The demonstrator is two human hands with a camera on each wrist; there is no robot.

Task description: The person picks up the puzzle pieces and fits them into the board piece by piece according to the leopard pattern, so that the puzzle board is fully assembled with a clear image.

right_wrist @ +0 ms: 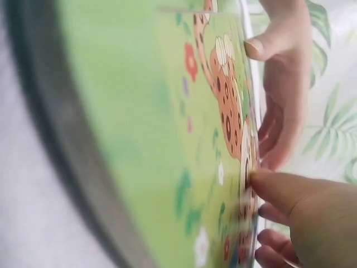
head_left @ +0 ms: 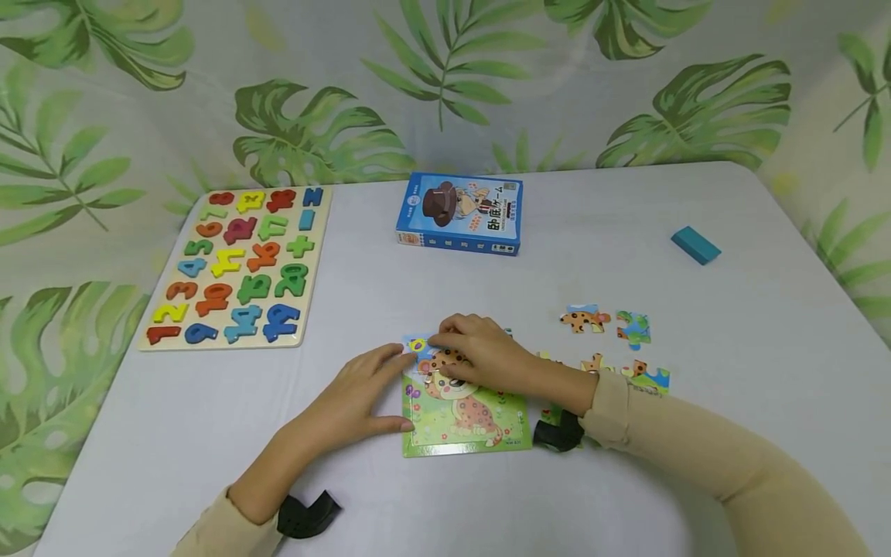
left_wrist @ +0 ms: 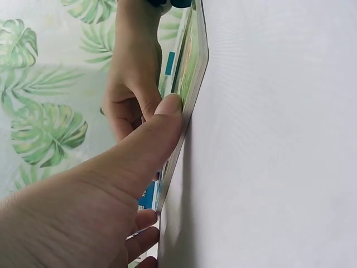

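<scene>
Left fingers [head_left: 388,425] spread against the glossy, squarish board [head_left: 435,414]; right fingers [head_left: 451,340], grip unclear, touch a spotted piece [head_left: 447,358].

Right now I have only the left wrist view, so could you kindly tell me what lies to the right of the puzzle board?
Observer: Several loose jigsaw pieces lie on that side of the puzzle board, some partly hidden by the right sleeve.
Operator: Thank you; what picture does the puzzle board carry?
Observer: A spotted cartoon animal, with the right hand covering part of its head.
Operator: And what is to the puzzle board's left, please?
Observer: A tray of coloured numbers lies there, apart from the puzzle board.
</scene>
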